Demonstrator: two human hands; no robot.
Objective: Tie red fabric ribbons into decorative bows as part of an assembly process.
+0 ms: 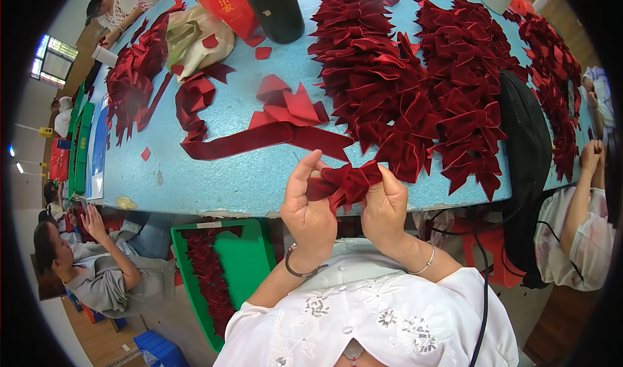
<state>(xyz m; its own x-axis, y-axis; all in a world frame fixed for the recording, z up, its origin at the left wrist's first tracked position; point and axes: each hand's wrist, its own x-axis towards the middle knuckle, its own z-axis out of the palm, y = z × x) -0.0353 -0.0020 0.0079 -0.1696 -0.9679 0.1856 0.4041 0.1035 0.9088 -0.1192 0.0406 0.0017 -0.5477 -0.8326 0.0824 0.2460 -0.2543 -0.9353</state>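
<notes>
Between my two hands, at the table's near edge, is a dark red velvet bow [348, 184]. My left hand [307, 205] grips its left loop, thumb and fingers closed on the fabric. My right hand [387, 206] pinches the other end between thumb and fingers. Just beyond lies a long red velvet ribbon [240, 141], stretched across the table and curling up at its left end. Several cut ribbon pieces [289, 107] rest behind it, some with the paler side up. To the right, finished-looking bows are stacked in a dense row [363, 49].
More rows of bows [464, 94] cover the right of the blue table [149, 179], beside a black bag [524, 120]. A dark tumbler [276, 7], red bag [214, 3] and cloth bundle [198, 39] stand at the back. Below left is a green crate [250, 269] with bows. Other people sit around.
</notes>
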